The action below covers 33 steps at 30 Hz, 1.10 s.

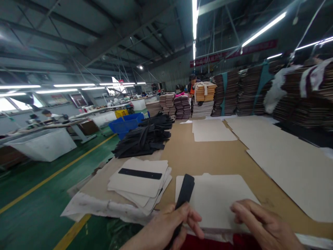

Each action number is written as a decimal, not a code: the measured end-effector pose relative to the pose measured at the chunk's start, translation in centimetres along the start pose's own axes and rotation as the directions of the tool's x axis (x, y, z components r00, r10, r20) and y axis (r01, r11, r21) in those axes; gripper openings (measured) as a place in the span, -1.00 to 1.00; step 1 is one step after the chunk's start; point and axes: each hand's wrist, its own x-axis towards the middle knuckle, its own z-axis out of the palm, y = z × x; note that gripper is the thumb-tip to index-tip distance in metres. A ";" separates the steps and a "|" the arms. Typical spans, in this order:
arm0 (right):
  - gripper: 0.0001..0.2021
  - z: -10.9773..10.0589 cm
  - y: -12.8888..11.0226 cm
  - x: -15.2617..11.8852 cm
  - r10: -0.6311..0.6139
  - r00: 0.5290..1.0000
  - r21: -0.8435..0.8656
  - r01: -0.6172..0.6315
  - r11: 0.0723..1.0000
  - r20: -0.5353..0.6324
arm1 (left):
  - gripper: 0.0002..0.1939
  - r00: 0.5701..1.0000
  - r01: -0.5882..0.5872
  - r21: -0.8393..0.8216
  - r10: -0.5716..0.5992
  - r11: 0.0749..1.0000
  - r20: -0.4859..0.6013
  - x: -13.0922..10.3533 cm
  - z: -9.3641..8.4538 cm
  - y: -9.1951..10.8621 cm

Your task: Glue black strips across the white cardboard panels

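My left hand [179, 220] grips a black strip [186, 189] with a rounded end, which points up and away over the near left part of a cream panel [218, 198]. It may be more than one strip, as the edge looks doubled. My right hand [260, 222] is over the panel's near right corner, thumb and forefinger drawn together; whatever may be between them is hidden. To the left, a loose pile of cream panels [135, 189] carries another black strip [140, 173] with small holes, lying flat on the top one.
Black strips [145, 137] lie heaped at the table's left side, near a blue bin [127, 123]. Cream panels [213, 130] and larger sheets [281, 156] cover the back and right. Tall stacks [249, 90] stand behind; a person [192, 81] is among them.
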 end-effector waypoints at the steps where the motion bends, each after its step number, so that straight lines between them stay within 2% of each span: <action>1: -0.55 0.7 -1.8 0.6 0.042 0.999 0.072 -0.042 0.997 0.001 | -0.35 0.999 -0.020 -0.002 0.020 1.000 0.049 0.5 0.4 -0.2; 4: -0.61 2.6 -4.9 1.9 0.024 0.998 0.209 -0.011 0.978 -0.063 | -0.37 0.990 -0.060 0.022 0.057 0.998 0.127 1.4 1.4 -0.8; 8: -0.60 4.3 -4.9 1.9 -0.062 0.996 0.210 0.074 0.975 -0.065 | -0.35 0.977 -0.132 0.070 0.118 0.989 0.175 1.9 2.4 -1.4; 10: -0.60 4.7 -4.5 1.6 -0.065 0.996 0.194 0.077 0.978 -0.068 | -0.31 0.983 -0.146 0.122 0.131 0.982 0.126 2.1 2.9 -1.5; 13: -0.59 5.3 -4.2 1.2 -0.072 0.988 0.195 0.098 0.976 -0.137 | -0.28 0.996 -0.075 0.178 0.083 0.981 -0.038 2.6 3.6 -1.6; 14: -0.60 5.6 -4.3 1.1 -0.064 0.982 0.217 0.103 0.971 -0.178 | -0.28 0.995 -0.043 0.175 0.057 0.984 -0.079 2.8 3.8 -1.6; 16: -0.69 6.0 -4.6 0.8 -0.008 0.977 0.338 0.082 0.937 -0.214 | -0.30 0.995 -0.003 0.148 0.017 0.989 -0.094 3.1 4.2 -1.4; 18: -0.73 6.2 -5.0 0.6 0.112 0.990 0.570 -0.041 0.820 -0.089 | -0.31 0.997 -0.030 0.106 0.037 0.994 -0.065 3.3 4.4 -1.3; 20: -0.70 5.9 -5.4 0.6 0.203 0.972 0.788 -0.216 0.577 0.118 | -0.34 0.996 -0.080 0.048 0.081 0.996 -0.035 3.3 4.4 -1.4; 21: -0.70 5.4 -5.4 0.8 0.232 0.958 0.860 -0.258 0.440 0.169 | -0.35 0.995 -0.093 0.008 0.093 0.996 -0.020 3.3 4.3 -1.6; 22: -0.70 4.8 -5.4 1.1 0.274 0.948 0.915 -0.247 0.319 0.161 | -0.35 0.996 -0.093 -0.034 0.093 0.995 -0.009 3.2 4.0 -1.8; 24: -0.70 3.0 -5.3 2.0 0.383 0.923 0.981 -0.110 0.160 0.041 | -0.33 0.999 -0.052 -0.089 0.053 0.995 0.006 2.9 3.3 -2.3; 27: -0.67 0.4 -4.9 2.9 0.480 0.875 0.997 0.048 0.059 -0.071 | -0.34 0.997 0.005 -0.126 -0.014 0.992 -0.070 2.4 1.9 -2.8; 28: -0.68 -0.1 -4.9 2.9 0.470 0.880 0.997 0.043 0.066 -0.069 | -0.35 0.991 0.000 -0.131 -0.018 0.991 -0.132 2.3 1.5 -2.9; 30: -0.71 0.0 -5.0 2.3 0.394 0.919 0.978 -0.097 0.183 0.017 | -0.34 0.975 -0.036 -0.136 0.005 0.990 -0.224 2.0 1.0 -2.9; 32: -0.71 1.3 -5.4 1.3 0.214 0.947 0.862 -0.308 0.403 0.238 | -0.31 0.980 -0.078 -0.133 0.051 0.988 -0.194 1.8 0.9 -2.8; 33: -0.71 2.1 -5.6 0.8 0.115 0.930 0.773 -0.356 0.526 0.350 | -0.32 0.986 -0.092 -0.133 0.072 0.987 -0.148 1.7 1.0 -2.7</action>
